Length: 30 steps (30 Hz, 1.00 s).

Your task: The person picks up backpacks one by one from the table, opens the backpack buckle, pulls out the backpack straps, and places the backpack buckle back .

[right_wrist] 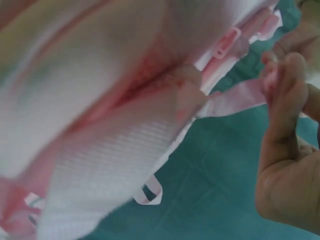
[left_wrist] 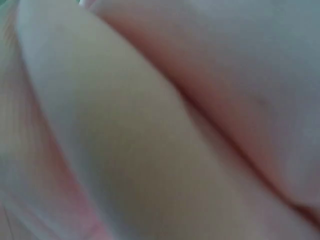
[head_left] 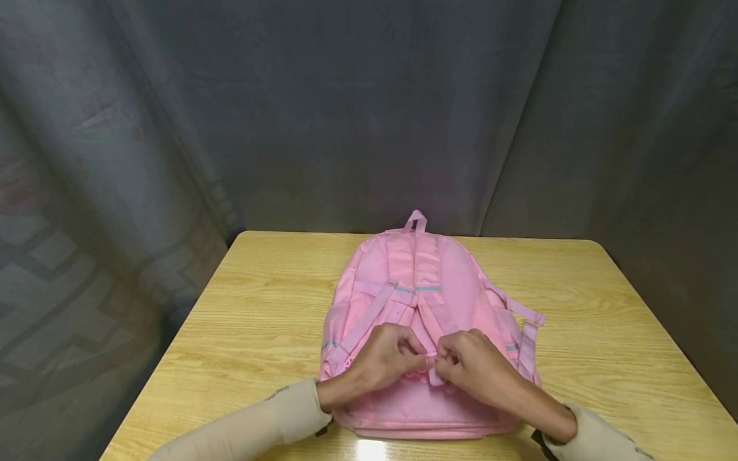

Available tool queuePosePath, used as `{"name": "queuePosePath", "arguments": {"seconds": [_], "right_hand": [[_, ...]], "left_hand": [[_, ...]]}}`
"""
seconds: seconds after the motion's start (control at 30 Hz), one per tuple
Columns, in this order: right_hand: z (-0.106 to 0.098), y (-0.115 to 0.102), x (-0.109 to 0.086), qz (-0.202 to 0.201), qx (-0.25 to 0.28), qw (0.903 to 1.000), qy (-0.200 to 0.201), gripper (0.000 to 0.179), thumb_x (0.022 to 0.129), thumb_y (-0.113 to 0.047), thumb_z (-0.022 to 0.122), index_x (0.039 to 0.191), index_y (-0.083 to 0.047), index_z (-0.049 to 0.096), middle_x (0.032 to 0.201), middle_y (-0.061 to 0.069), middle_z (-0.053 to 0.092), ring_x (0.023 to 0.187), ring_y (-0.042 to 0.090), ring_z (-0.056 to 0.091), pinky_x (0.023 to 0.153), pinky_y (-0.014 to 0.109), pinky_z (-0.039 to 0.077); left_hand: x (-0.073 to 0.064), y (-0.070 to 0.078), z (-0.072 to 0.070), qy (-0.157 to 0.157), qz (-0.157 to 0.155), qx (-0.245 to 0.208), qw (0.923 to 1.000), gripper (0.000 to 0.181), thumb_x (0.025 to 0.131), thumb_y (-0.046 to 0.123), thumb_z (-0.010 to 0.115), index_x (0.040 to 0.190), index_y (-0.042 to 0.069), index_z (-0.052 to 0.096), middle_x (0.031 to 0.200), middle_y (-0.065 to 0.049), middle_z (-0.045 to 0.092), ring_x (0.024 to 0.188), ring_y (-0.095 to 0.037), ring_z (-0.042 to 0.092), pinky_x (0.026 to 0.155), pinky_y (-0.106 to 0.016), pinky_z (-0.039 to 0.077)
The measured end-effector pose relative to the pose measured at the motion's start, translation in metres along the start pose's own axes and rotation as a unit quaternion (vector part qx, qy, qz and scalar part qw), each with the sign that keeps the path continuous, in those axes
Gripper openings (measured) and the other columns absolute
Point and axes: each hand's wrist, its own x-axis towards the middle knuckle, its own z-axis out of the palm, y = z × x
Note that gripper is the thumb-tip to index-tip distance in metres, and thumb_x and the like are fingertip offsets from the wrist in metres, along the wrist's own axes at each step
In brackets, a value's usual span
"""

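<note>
A pink backpack [head_left: 426, 406] lies on the table with its strap side up and its top loop at the far end. At its lower middle, my left hand [head_left: 382, 360] and right hand [head_left: 477, 366] meet at a pink buckle piece on the straps, each pinching between thumb and fingers. A strap end [head_left: 435, 376] hangs below the right fingertips. In the right wrist view, a pink webbing strap [right_wrist: 235, 100] runs taut from the bag to the pinched fingers. The left wrist view is blurred by something pale close to the camera, with pink fabric around it.
The backpack rests on a light wood table [head_left: 248, 307]. Another strap with a buckle [head_left: 527, 314] sticks out on the bag's right side. A dark grey curtain [head_left: 369, 115] hangs behind the table and along both sides.
</note>
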Motion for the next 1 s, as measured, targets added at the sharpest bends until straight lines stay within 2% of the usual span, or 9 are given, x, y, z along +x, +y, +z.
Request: {"name": "queuePosePath", "arguments": {"seconds": [0.1, 0.3, 0.5, 0.6, 0.67, 0.73, 0.87, 1.0], "right_hand": [[0.002, 0.001, -0.001, -0.019, 0.01, 0.9996, 0.02, 0.031, 0.077, 0.001, 0.067, 0.06, -0.022, 0.054, 0.048, -0.019, 0.054, 0.046, -0.006, 0.052, 0.041, 0.019, 0.039], [0.005, 0.003, -0.001, -0.062, -0.013, 0.9958, 0.067, 0.035, 0.073, 0.002, 0.068, 0.059, -0.025, 0.05, 0.049, -0.024, 0.046, 0.046, -0.01, 0.042, 0.039, 0.014, 0.033], [0.009, 0.004, -0.001, -0.112, -0.041, 0.985, 0.125, 0.038, 0.069, 0.003, 0.068, 0.062, -0.028, 0.048, 0.052, -0.028, 0.037, 0.049, -0.015, 0.03, 0.04, 0.008, 0.025], [0.01, 0.005, -0.002, -0.119, -0.06, 0.9789, 0.155, 0.038, 0.067, 0.003, 0.068, 0.062, -0.029, 0.047, 0.053, -0.028, 0.034, 0.051, -0.015, 0.027, 0.04, 0.007, 0.025], [0.009, 0.004, -0.002, -0.112, -0.071, 0.9779, 0.161, 0.037, 0.068, 0.002, 0.068, 0.062, -0.029, 0.049, 0.053, -0.028, 0.036, 0.051, -0.015, 0.029, 0.04, 0.008, 0.028], [0.007, 0.003, -0.001, -0.094, -0.077, 0.9809, 0.152, 0.034, 0.07, 0.0, 0.07, 0.062, -0.028, 0.053, 0.053, -0.027, 0.042, 0.051, -0.014, 0.033, 0.042, 0.009, 0.032], [0.002, -0.001, -0.001, -0.043, -0.069, 0.9912, 0.104, 0.019, 0.077, -0.004, 0.073, 0.071, -0.02, 0.066, 0.061, -0.019, 0.062, 0.055, -0.009, 0.051, 0.049, 0.013, 0.046], [-0.002, -0.004, -0.001, -0.003, -0.056, 0.996, 0.07, 0.006, 0.081, -0.007, 0.074, 0.08, -0.012, 0.072, 0.072, -0.008, 0.073, 0.065, -0.004, 0.063, 0.056, 0.017, 0.052]], "left_hand": [[0.001, 0.0, -0.001, 0.001, -0.009, -0.018, 0.9998, 0.01, 0.081, 0.005, 0.08, 0.079, 0.002, 0.07, 0.067, -0.009, 0.072, 0.061, -0.029, 0.07, 0.052, -0.034, 0.058], [0.005, -0.003, -0.001, 0.004, -0.055, -0.076, 0.9956, 0.009, 0.082, 0.003, 0.078, 0.081, -0.002, 0.07, 0.07, -0.012, 0.072, 0.057, -0.014, 0.063, 0.054, -0.028, 0.058], [0.008, -0.004, -0.003, 0.001, -0.1, -0.134, 0.9858, 0.01, 0.083, -0.001, 0.075, 0.087, -0.008, 0.069, 0.074, -0.013, 0.072, 0.057, -0.013, 0.065, 0.059, -0.031, 0.061], [0.009, -0.002, -0.004, 0.004, -0.107, -0.15, 0.9829, 0.01, 0.083, -0.002, 0.074, 0.088, -0.009, 0.069, 0.075, -0.016, 0.073, 0.057, -0.013, 0.065, 0.057, -0.03, 0.061], [0.009, -0.002, -0.004, 0.003, -0.105, -0.158, 0.9818, 0.011, 0.083, -0.002, 0.074, 0.088, -0.01, 0.068, 0.076, -0.017, 0.073, 0.057, -0.014, 0.066, 0.056, -0.029, 0.06], [0.009, -0.002, -0.004, 0.004, -0.101, -0.155, 0.9827, 0.01, 0.083, -0.001, 0.074, 0.086, -0.009, 0.068, 0.075, -0.016, 0.073, 0.058, -0.014, 0.066, 0.056, -0.028, 0.06], [0.008, -0.003, -0.003, 0.018, -0.086, -0.108, 0.9902, 0.011, 0.083, 0.004, 0.076, 0.081, -0.004, 0.069, 0.073, -0.013, 0.073, 0.061, -0.017, 0.068, 0.057, -0.028, 0.059], [0.006, -0.003, -0.002, 0.028, -0.057, -0.059, 0.9962, 0.013, 0.082, 0.009, 0.079, 0.078, 0.001, 0.07, 0.07, -0.011, 0.072, 0.058, -0.015, 0.065, 0.051, -0.022, 0.054]]}}
